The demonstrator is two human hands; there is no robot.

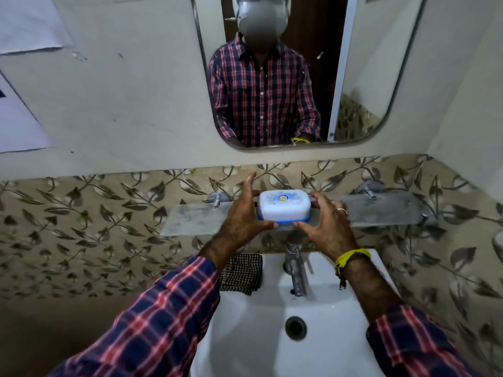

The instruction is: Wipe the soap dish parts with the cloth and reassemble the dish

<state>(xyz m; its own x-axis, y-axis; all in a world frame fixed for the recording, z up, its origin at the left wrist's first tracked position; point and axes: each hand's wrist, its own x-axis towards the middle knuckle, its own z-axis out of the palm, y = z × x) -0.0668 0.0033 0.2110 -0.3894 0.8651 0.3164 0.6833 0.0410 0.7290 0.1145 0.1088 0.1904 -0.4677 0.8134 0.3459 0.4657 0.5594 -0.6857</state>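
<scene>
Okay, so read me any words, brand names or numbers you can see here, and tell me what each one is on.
Nothing here can be read for sure.
Soap dish lid: a round colored logo, too small and blurred to read.
Papers on the wall: a dark mark at the left edge, no words visible.
Shelf, tap, sink, checked cloth: no text visible.

Shelf [381,210]: bare at left and right ends; middle taken by soap dish [284,206], a hand on each side. Tap [295,270] rises just below shelf's front edge, under the dish. Checked cloth [241,273] covers sink's [340,336] back left corner; basin open.
</scene>
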